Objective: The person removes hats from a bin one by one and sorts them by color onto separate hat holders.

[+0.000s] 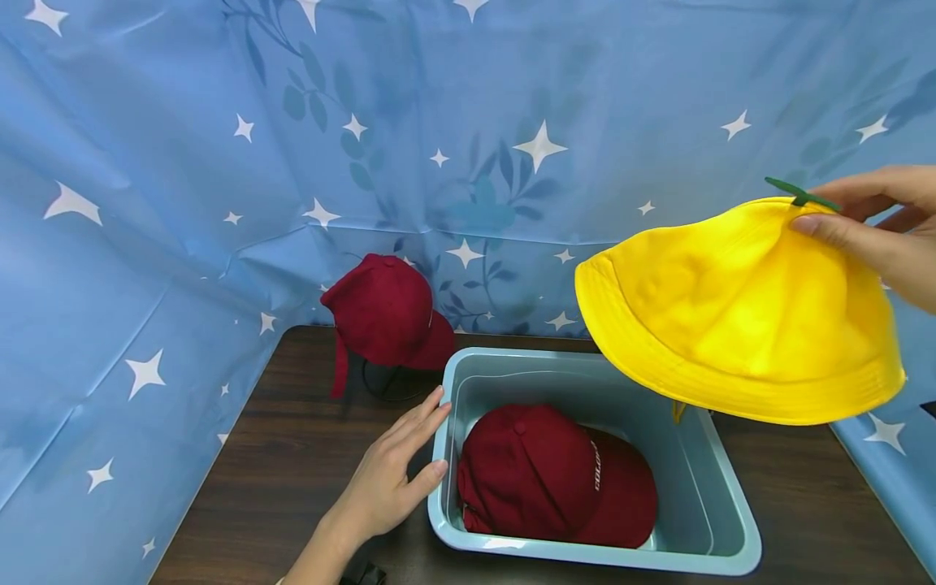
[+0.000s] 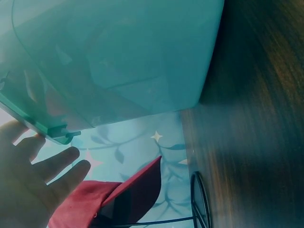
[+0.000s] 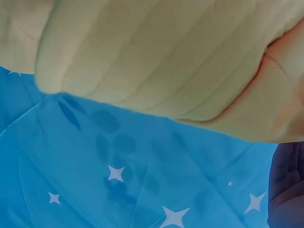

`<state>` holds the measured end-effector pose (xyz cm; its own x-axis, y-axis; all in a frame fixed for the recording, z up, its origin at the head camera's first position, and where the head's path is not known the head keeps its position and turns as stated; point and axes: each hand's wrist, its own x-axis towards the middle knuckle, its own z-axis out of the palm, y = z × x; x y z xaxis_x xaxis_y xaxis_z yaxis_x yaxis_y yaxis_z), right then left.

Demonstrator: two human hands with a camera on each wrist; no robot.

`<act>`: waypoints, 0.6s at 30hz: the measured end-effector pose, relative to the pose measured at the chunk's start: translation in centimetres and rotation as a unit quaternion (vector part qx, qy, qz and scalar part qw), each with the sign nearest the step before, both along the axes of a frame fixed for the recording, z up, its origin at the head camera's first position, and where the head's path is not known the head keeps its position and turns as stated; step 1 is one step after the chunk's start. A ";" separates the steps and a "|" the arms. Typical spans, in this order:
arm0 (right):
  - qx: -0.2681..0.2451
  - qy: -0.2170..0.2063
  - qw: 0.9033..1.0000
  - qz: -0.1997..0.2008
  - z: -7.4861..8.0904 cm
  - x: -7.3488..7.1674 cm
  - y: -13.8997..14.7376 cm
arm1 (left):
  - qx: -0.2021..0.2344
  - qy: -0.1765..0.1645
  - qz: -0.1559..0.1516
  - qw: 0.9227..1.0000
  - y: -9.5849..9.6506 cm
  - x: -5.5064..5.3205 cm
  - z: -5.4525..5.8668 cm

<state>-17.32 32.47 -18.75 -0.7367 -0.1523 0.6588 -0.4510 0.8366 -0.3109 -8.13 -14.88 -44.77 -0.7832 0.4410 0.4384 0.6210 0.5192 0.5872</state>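
My right hand (image 1: 895,223) pinches the crown of a yellow bucket hat (image 1: 738,317) beside its green leaf-like tab (image 1: 800,193), holding it up over the right end of a blue plastic bin (image 1: 595,556). The hat's brim (image 3: 156,102) fills the upper part of the right wrist view. Inside the bin lies a dark red cap (image 1: 526,471) with white lettering at its peak. My left hand (image 1: 387,479) rests with straight fingers against the bin's left rim; the left wrist view shows its fingers (image 2: 59,161) spread beside the bin's outer wall (image 2: 142,61).
A second dark red cap (image 1: 387,313) is perched on a black wire stand (image 1: 380,390) at the back left. Under everything is a dark wooden table (image 1: 249,471). A blue star-patterned cloth (image 1: 468,122) hangs behind and along the sides.
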 end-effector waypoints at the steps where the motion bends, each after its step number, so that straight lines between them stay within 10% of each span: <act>1: 0.000 -0.002 1.000 -0.008 0.1 -0.1 0.2 | 0.001 0.001 0.000 1.000 0.0 0.0 0.0; 18: -0.080 -0.043 0.994 -0.058 1.4 -3.4 3.6 | -0.001 -0.009 0.001 1.000 -0.1 0.0 0.1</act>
